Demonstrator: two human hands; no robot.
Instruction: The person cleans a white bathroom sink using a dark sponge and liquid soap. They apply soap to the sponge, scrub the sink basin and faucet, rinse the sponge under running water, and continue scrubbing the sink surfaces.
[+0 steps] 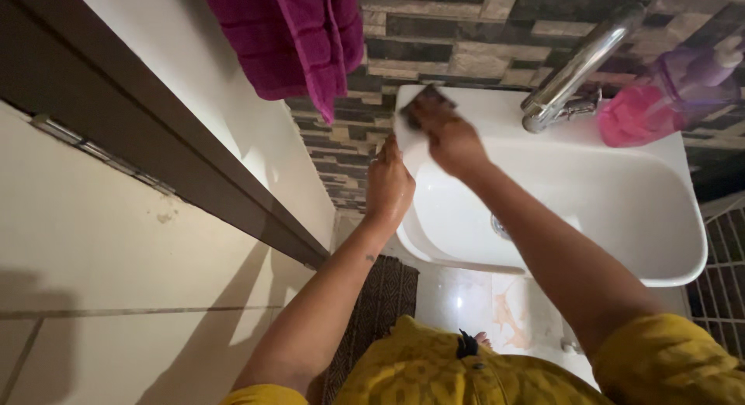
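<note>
Dark, flat scrub pad (425,104) – right hand (454,145) grip closed on it – left hand (388,184) open on white sink (621,211) rim

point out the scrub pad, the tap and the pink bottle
scrub pad (425,102), head view, on the dark face above the fingers
tap (578,67), head view, on the middle of the shiny spout
pink bottle (632,114), head view, on its pink lower body
</note>
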